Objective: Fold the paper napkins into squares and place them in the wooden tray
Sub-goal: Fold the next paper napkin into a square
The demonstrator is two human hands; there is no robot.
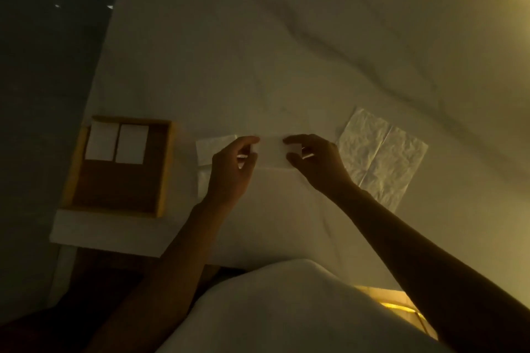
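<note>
Dimness everywhere, so read the edges with care. Found the left hand and the right hand facing each other over the near middle of the white sheet, with one pale napkin strip stretched between them. Saw the left thumb and forefinger curled in and nipping the strip's left end. Saw the right thumb and fingers curled the same way on its right end. Could not tell whether the strip lay flat on the sheet or hung just above it.

Noted more pale paper just beside the left hand, on the tray side and partly hidden by the wrist. Could not tell whether it belonged to the strip or lay apart from it.

Spotted the wooden tray at the sheet's near-left corner, its left rim close to the left edge. Counted a pair of folded napkins inside, lying flat and side by side in the far half against the far rim, nearer the tray's far-left corner. Saw bare wood in the near half.

Made out a crumpled napkin opened flat just beside the right hand, toward the sheet's right edge, with one crease down its middle and its near-left part covered by the right wrist.

Registered a white cloth mound at the near edge between the forearms, and a yellow glow beside it on the right.
</note>
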